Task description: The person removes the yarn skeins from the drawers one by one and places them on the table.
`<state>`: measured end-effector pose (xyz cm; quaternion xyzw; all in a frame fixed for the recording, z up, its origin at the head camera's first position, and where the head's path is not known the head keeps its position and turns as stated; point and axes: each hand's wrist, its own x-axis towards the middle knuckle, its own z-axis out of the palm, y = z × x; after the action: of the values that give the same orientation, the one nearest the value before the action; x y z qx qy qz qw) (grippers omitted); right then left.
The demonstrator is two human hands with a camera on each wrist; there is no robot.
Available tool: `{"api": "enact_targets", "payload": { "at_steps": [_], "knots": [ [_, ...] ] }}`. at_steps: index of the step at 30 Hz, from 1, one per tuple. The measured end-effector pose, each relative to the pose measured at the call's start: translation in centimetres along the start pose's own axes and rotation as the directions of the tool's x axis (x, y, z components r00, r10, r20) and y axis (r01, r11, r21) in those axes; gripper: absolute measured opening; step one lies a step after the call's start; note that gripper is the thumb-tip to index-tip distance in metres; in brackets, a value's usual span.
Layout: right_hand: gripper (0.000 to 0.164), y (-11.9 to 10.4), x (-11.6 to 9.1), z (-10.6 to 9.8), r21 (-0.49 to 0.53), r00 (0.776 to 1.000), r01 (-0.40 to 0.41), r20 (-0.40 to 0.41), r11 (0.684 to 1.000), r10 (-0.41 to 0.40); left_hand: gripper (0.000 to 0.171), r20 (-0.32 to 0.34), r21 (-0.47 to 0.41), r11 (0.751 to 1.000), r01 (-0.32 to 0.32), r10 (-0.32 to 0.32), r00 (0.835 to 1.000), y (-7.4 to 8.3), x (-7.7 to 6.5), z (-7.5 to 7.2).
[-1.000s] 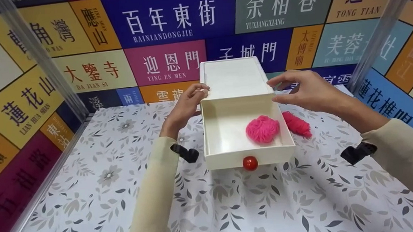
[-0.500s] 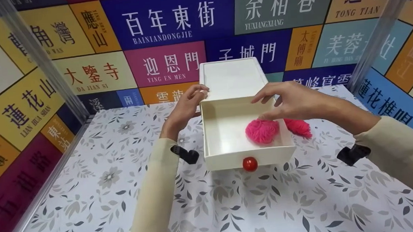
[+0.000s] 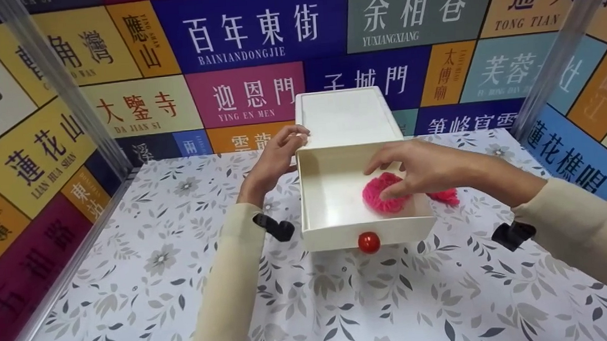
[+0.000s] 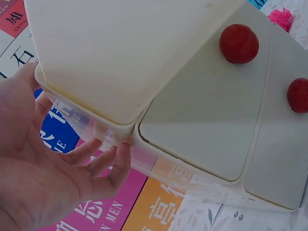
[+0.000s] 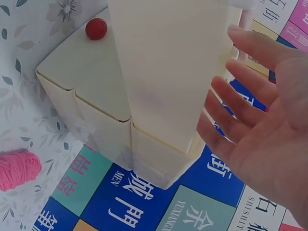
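A small cabinet [image 3: 345, 115] with a white top stands at the back of the table. Its top drawer [image 3: 334, 238], fitted with a red knob [image 3: 369, 242], is pulled out. Inside lies a pink ball of yarn [image 3: 374, 191]. My left hand [image 3: 276, 159] grips the cabinet's left side, and the left wrist view shows its bent fingers against the clear casing. Spread over the drawer's right part is my right hand [image 3: 424, 165], its thumb overlapping the yarn in the head view, fingers apart and not closed round it.
A second, redder bundle of yarn [image 3: 446, 197] lies on the table right of the drawer, partly behind my right hand. Two lower drawers [image 4: 207, 106] with red knobs are closed. Colourful sign panels [image 3: 247, 26] form the wall behind the leaf-patterned tablecloth [image 3: 159, 306].
My right hand has moved from the cabinet's right edge forward and down into the drawer, over the yarn ball. The left hand has stayed at the cabinet's left side.
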<state>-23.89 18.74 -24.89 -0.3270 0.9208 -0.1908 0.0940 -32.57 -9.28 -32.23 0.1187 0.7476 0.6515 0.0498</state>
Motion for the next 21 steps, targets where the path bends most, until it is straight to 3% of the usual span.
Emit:
{"api": "enact_targets", "payload": {
  "at_steps": [5, 13, 21],
  "knots": [
    [0.048, 0.2, 0.0, 0.3, -0.028, 0.999, 0.033, 0.031, 0.999, -0.032, 0.024, -0.001, 0.005, 1.000, 0.001, -0.001, 1.000, 0.0, 0.0, 0.0],
    [0.053, -0.1, 0.0, 0.4, -0.115, 0.996, -0.012, 0.082, 0.993, 0.021, 0.024, 0.001, -0.001, 1.000, -0.004, 0.004, 1.000, -0.1, 0.1, 0.2],
    [0.051, -0.5, 1.0, 0.9, -0.162, 0.992, 0.014, 0.129, 0.987, 0.007, 0.023, -0.011, -0.015, 1.000, 0.004, -0.004, 1.000, -0.1, 0.0, 0.0]
  ]
}}
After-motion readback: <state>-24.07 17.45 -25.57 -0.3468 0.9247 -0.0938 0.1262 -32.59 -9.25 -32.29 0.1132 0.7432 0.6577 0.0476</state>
